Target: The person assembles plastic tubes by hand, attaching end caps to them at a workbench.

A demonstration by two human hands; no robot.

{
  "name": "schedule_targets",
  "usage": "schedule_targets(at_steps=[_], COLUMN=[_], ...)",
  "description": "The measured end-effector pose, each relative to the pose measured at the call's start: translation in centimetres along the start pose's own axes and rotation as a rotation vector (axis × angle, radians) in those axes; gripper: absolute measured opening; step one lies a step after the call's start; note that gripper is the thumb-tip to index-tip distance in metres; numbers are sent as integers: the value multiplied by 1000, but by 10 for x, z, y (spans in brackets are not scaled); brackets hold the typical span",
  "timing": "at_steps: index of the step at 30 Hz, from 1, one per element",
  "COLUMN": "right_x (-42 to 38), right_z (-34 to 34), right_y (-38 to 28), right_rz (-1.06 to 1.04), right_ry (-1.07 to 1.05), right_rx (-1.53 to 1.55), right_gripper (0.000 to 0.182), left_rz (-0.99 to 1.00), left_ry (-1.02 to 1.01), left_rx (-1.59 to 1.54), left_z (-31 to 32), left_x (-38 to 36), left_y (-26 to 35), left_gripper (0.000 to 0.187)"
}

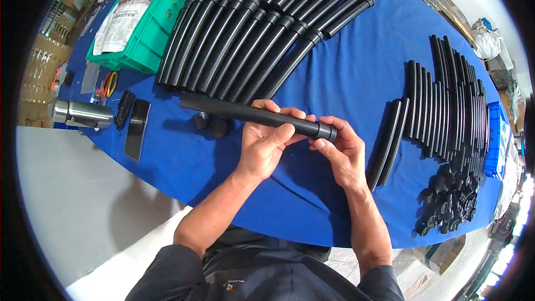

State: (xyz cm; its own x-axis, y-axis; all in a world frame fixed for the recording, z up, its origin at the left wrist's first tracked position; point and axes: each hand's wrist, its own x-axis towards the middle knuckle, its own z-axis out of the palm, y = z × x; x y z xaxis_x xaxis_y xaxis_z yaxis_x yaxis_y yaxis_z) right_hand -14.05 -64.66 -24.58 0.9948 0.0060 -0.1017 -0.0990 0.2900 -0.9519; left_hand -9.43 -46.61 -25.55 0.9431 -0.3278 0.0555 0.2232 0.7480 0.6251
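Note:
A long black tube [239,110] lies across my two hands, raised in front of me over the blue cloth. My left hand [264,142] wraps round its middle, thumb along the near side. At the tube's right end my right hand [343,150] grips a short black end cap [326,131] between thumb and fingers. The cap sits on the tube's end. Two small black caps [210,125] rest on the cloth just below the tube's left part.
Rows of capped black tubes [239,50] lie at the back beside a green crate [142,50]. On the right are bare tubes [440,100], a heap of black caps [448,200] and a blue basket [494,139]. A steel cup [81,113] and a black phone-like slab [137,129] lie left.

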Motion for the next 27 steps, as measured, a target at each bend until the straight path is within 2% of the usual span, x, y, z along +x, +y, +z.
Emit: schedule_targets(at_steps=[4,7,13,16,20,21,23,27], right_x=[-2,-2,0,0,1,2,4,3], right_z=[-4,0,3,5,4,1,-4,0], right_y=[-1,3,-1,3,2,2,7,-10], right_rz=[-26,-42,-122,-41,-43,-88,-169,-332], right_ry=[-14,5,4,23,47,38,13,9], right_rx=[-209,-203,-400,-200,-39,-106,-234,-762], right_gripper=[42,40,39,39,41,41,43,37], left_rz=[-1,-6,-66,-51,-21,30,42,-26], left_ry=[22,48,131,115,144,160,148,101], left_rx=[23,26,23,83,169,180,173,146], left_z=[0,-1,1,0,8,6,-5,-2], left_x=[-2,-2,-3,0,10,11,7,1], left_y=[0,-2,0,2,17,23,27,18], left_gripper=[35,35,34,35,39,42,38,32])
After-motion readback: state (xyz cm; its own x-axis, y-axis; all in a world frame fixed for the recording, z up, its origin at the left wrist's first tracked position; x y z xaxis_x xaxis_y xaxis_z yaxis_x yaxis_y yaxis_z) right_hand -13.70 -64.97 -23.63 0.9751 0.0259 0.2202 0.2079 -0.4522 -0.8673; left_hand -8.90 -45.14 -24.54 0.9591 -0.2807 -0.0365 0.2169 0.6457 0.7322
